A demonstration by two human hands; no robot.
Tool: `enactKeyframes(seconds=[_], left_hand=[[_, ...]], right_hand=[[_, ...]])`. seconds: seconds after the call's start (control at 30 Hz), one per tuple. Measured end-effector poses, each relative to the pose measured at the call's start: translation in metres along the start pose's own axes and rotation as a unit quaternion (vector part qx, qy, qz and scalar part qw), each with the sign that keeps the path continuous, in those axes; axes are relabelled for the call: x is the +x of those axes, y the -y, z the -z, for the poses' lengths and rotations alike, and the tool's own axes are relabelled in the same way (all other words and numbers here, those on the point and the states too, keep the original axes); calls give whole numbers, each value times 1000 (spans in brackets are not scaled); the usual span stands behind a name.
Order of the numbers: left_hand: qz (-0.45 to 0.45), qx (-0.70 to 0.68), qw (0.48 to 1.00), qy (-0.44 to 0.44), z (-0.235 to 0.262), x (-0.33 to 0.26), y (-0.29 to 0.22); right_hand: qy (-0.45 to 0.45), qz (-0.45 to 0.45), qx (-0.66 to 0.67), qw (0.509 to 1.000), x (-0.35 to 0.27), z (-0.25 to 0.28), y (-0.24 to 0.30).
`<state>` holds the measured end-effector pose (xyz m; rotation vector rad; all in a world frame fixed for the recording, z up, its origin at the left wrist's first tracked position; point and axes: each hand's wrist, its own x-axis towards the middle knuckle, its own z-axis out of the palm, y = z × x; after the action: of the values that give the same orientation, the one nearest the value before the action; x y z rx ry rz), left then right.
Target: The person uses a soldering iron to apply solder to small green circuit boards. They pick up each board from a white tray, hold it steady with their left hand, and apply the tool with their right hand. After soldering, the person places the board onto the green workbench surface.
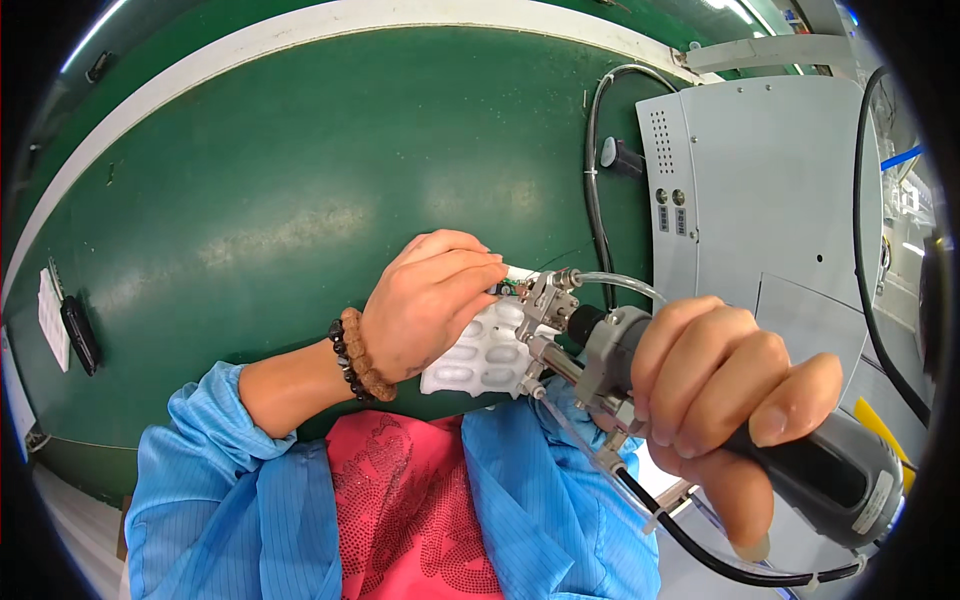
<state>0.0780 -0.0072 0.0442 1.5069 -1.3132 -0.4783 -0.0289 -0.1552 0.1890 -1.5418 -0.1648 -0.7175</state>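
Observation:
My right hand (pixel 725 390) is wrapped round the dark grey body of a handheld electric screwdriver (pixel 835 490). Its metal head (pixel 545 305), fitted with clear tubing, points left toward my left hand (pixel 430 300). The fingers of that hand are pressed together over a small part with green circuit board (pixel 509 287) showing at the fingertips; the rest of the part is hidden. Below the fingers lies a white molded tray (pixel 470 372) with rounded hollows, partly covered by my left hand and the screwdriver head.
A large grey metal box (pixel 770 180) with knobs stands on the right of the green table (pixel 300 130). Black cable (pixel 594 180) runs along its left side. At the far left lie a white pad (pixel 52 320) and a black oblong object (pixel 80 335).

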Motion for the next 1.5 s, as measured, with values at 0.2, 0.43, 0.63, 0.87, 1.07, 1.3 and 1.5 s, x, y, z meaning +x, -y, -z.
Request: enactKeyframes(seconds=[0.2,0.43,0.63,0.87,1.07,1.3,1.5], left_hand=[[2,1,1000,-1,-1,0,-1],[19,9,1000,2,-3,-2,-2],[63,-22,998,-18,11,7,-23],[109,109,985,-76,88,66,1],[-23,438,879,-186,141,159,84],[-128,305,943,-23,61,262,140],[-51,333,939,76,36,314,166]], right_hand=[[34,-30,-7,999,9,-1,-3],[-16,35,9,999,-5,10,21],[-67,102,55,991,-24,20,60],[-60,106,49,991,-27,27,50],[-54,103,60,991,-25,28,49],[-28,80,8,996,-16,30,54],[-89,107,60,989,-22,33,42]])
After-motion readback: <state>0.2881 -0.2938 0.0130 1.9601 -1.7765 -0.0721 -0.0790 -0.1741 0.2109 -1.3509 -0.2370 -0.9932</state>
